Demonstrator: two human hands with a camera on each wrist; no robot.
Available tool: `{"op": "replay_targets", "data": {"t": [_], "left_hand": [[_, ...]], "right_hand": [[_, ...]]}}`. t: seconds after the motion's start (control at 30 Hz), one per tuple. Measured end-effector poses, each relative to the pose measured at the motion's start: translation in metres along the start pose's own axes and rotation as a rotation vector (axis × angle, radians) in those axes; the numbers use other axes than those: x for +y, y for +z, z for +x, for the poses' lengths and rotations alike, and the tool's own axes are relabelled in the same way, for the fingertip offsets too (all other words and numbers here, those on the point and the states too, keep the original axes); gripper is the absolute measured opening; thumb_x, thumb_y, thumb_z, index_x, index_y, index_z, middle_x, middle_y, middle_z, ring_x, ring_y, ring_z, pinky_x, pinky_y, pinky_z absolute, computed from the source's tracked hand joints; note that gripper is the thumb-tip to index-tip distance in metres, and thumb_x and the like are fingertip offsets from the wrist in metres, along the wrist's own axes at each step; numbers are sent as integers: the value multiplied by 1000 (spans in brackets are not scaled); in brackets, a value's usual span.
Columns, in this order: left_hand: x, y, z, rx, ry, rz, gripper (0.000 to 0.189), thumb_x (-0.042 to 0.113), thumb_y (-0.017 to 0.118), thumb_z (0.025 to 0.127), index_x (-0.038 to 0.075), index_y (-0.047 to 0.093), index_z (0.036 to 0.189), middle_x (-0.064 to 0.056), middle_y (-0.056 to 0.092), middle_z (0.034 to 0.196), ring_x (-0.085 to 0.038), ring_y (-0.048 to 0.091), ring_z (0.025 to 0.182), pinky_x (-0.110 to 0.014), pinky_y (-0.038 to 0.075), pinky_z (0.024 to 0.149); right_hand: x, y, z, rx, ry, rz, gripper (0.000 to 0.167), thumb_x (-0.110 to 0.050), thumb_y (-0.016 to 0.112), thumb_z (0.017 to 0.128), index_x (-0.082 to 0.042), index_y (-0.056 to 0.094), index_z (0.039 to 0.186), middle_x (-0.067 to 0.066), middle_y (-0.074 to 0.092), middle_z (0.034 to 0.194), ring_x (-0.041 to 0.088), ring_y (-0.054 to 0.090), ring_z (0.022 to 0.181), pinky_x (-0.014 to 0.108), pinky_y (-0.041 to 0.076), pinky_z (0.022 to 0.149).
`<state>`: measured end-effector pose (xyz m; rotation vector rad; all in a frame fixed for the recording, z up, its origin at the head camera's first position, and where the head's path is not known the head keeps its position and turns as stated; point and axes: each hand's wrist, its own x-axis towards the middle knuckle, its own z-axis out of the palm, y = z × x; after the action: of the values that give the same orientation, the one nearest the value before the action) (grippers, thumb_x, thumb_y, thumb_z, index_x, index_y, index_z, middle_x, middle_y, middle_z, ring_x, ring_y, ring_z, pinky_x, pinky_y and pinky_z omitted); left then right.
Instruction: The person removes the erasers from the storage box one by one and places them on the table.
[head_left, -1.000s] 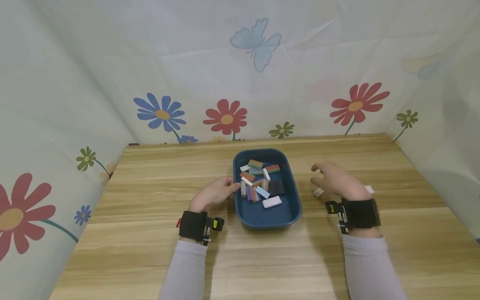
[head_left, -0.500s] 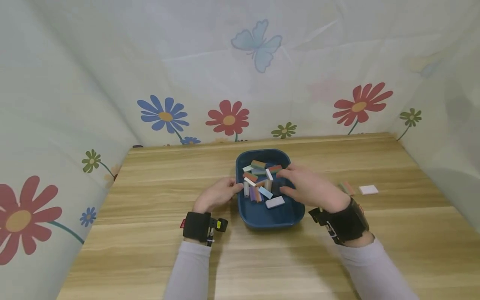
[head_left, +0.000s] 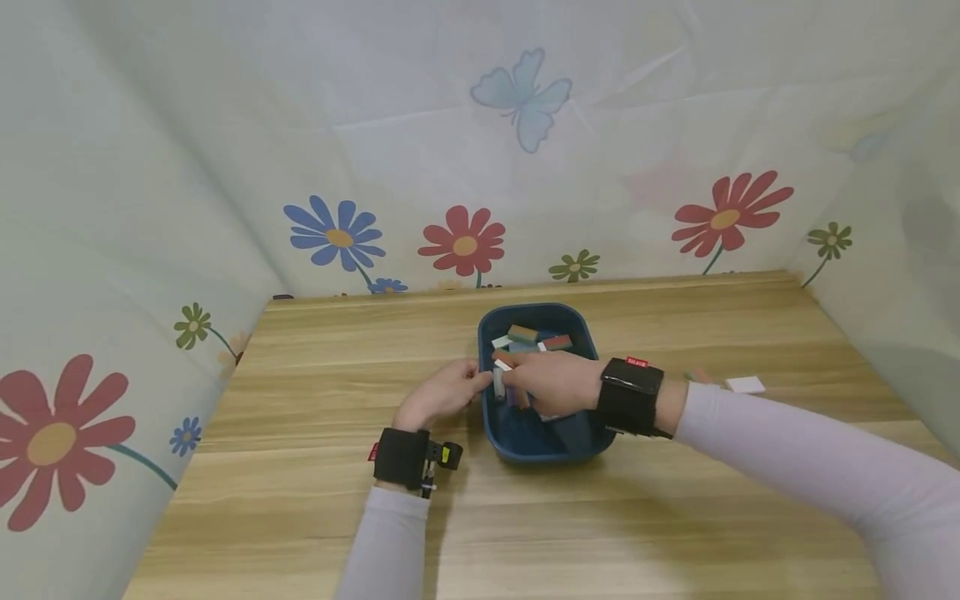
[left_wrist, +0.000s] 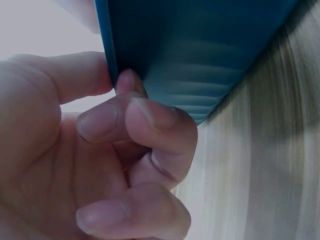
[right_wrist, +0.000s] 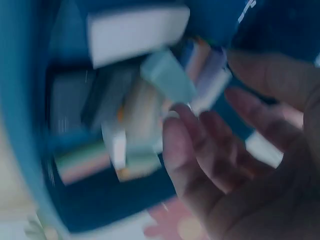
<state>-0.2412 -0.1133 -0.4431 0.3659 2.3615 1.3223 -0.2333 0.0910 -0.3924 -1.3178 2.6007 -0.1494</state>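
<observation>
Honestly, no readable writing anywhere; the only label-ish bits were a small red tag on each black wrist strap, too tiny to make out. The blue tray was a deep rounded-corner plastic bin sitting mid-table on the wooden table, loaded with a jumble of little rectangular blocks: white, pale blue, green-and-red striped, orange. The left hand pinched the tray's left rim, thumb inside and curled fingers outside against the wall. The right hand was reaching across into the tray over the blocks, fingers loosely spread; that wrist view was blurry, so couldn't tell if it gripped anything. A white block lay on the table well right of the tray.
</observation>
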Motion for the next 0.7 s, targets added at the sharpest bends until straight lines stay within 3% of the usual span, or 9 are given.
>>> {"op": "replay_targets", "data": {"t": [0.07,0.23,0.33,0.5,0.57,0.7], "left_hand": [[2,1,-1,10,-2,9,27,24,47,105,7,55,86,0,42,65,-15,38,53,-29,29,51],[4,4,-2,15,3,6,28,23,47,104,2,59,90,-1,43,67,-16,40,55,-29,29,52],[5,4,-3,14,0,0,28,23,46,104,1,59,91,-1,43,66,-17,40,55,-30,29,52],[5,3,-4,6,-5,-8,28,23,47,104,2,58,89,0,42,64,-16,38,52,-29,28,50],[5,3,-3,4,-2,-11,28,23,47,104,4,56,87,0,42,64,-15,38,52,-29,28,50],[2,1,-2,11,-1,-4,28,24,47,104,8,52,82,0,42,65,-14,38,53,-28,29,51]], "right_hand": [[3,7,7,4,29,-36,11,-3,66,89,-6,69,99,25,40,147,25,64,96,29,50,65],[6,15,17,3,105,-94,17,-11,71,89,-3,69,103,23,46,143,35,59,110,40,54,77],[6,16,19,-7,131,-82,20,-11,73,87,-3,70,105,22,46,143,34,59,109,41,53,79],[4,9,18,-40,135,-68,17,-11,72,88,-4,69,104,22,59,126,26,62,90,36,54,69],[3,1,16,-40,132,-84,28,-7,71,87,-3,67,114,22,61,119,24,62,81,35,53,63],[0,-22,8,-10,131,-120,48,-2,74,83,-5,61,130,22,58,121,27,64,84,35,54,68]]}}
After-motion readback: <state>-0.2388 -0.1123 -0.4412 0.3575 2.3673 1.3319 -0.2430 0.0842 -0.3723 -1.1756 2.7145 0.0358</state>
